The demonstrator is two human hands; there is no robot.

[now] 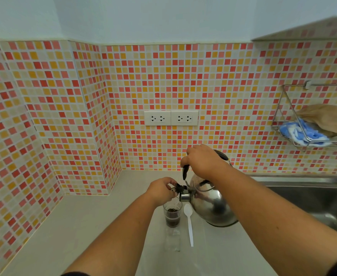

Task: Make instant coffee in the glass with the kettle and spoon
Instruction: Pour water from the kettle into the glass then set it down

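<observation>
A shiny steel kettle (211,204) is tilted to the left above the counter, its spout right over a small clear glass (172,215). My right hand (202,161) grips the kettle's black handle from above. At the spout, my left hand (161,191) pinches the black spout cap and holds it up. Dark brown coffee fills the lower half of the glass. A white plastic spoon (189,224) lies flat on the counter just right of the glass, bowl pointing away from me.
A steel sink (313,200) lies to the right of the kettle. A wire rack (295,124) on the tiled wall holds a blue cloth and a brown one. Two double sockets (171,117) sit on the wall. A clear wrapper (171,240) lies in front of the glass.
</observation>
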